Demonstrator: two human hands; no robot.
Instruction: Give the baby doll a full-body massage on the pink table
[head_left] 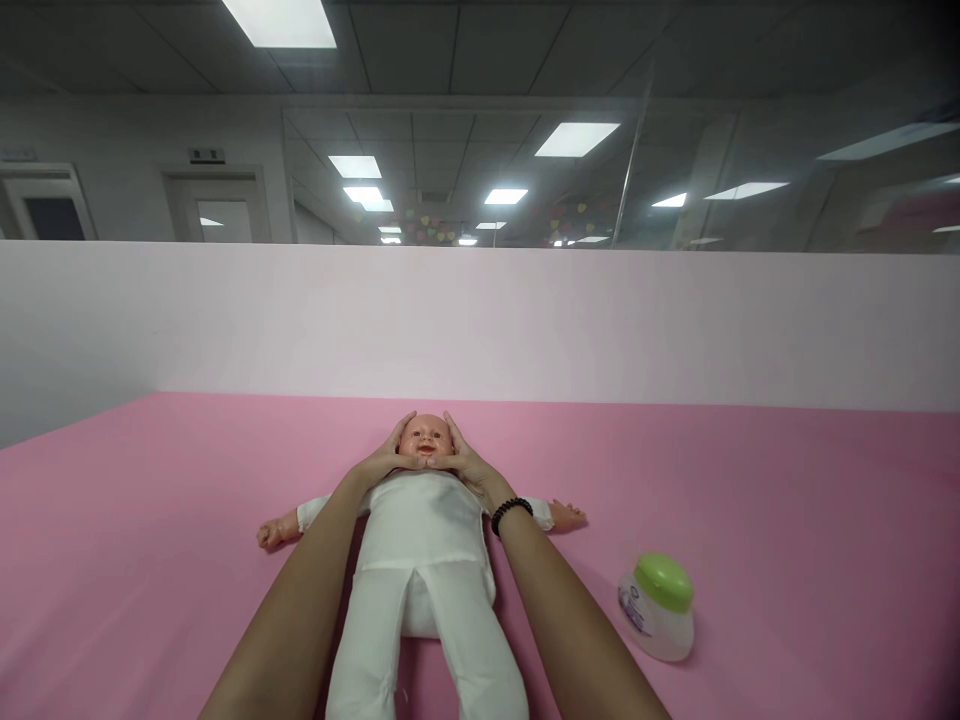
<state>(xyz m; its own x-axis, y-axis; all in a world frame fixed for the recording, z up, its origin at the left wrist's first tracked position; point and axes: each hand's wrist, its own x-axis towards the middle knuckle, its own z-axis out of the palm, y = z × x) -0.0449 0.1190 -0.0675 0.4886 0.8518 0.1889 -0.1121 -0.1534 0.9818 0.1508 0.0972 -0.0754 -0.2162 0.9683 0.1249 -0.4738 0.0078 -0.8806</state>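
Observation:
A baby doll (427,520) with a white cloth body lies on its back on a pink padded surface (712,480), its head away from me and its arms spread out to both sides. My left hand (385,459) cups the left side of the doll's head, with the thumb at the chin and the fingers along the cheek. On the other side, my right hand (466,464) holds the head in the same way, and the two thumbs almost meet below the mouth. A dark beaded bracelet (511,514) circles my right wrist.
To the right of my right forearm stands a clear jar with a green lid (658,607). A low white wall (480,320) runs along the far edge of the pink surface. Behind it are glass panels, doors and ceiling lights.

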